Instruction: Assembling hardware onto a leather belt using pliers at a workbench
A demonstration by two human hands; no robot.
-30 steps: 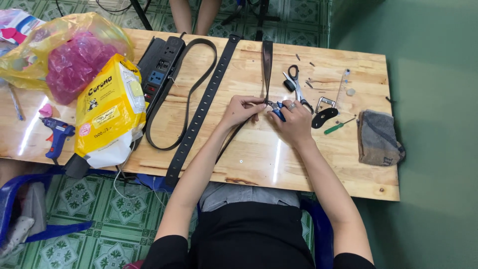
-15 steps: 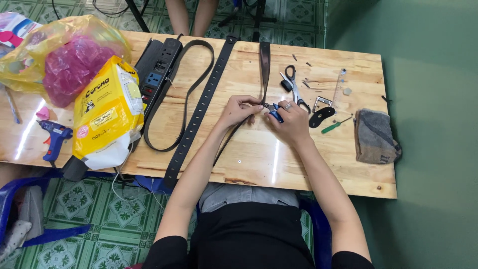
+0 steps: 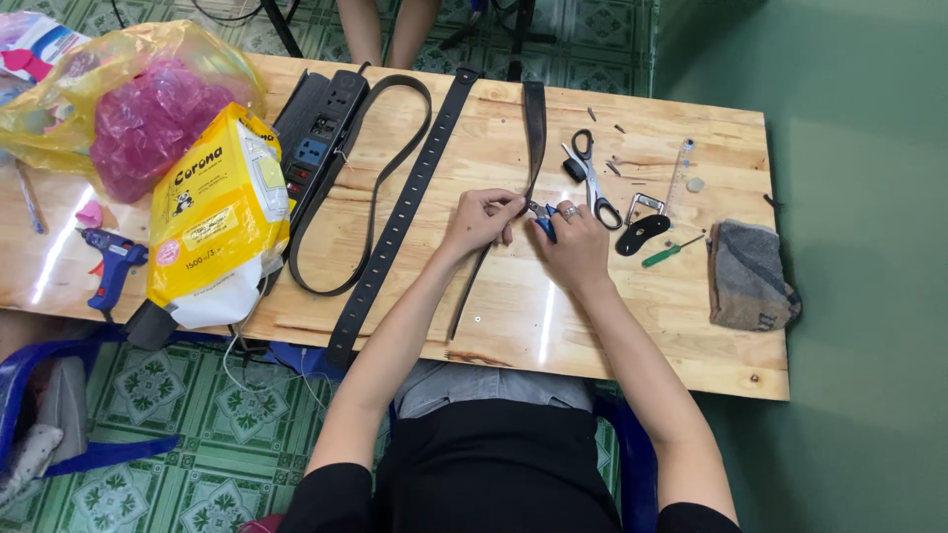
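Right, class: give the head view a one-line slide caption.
Both hands, left hand and right hand, work a dark belt on a wooden table.

1. The scissors [image 3: 591, 176] lie on the table [image 3: 513, 326].
2. Left of the scissors lies a belt [image 3: 533, 128].
3. Further left sits the power strip [image 3: 318, 128].
4. Right of the scissors rests a screwdriver [image 3: 670, 252], then a cloth [image 3: 750, 276].
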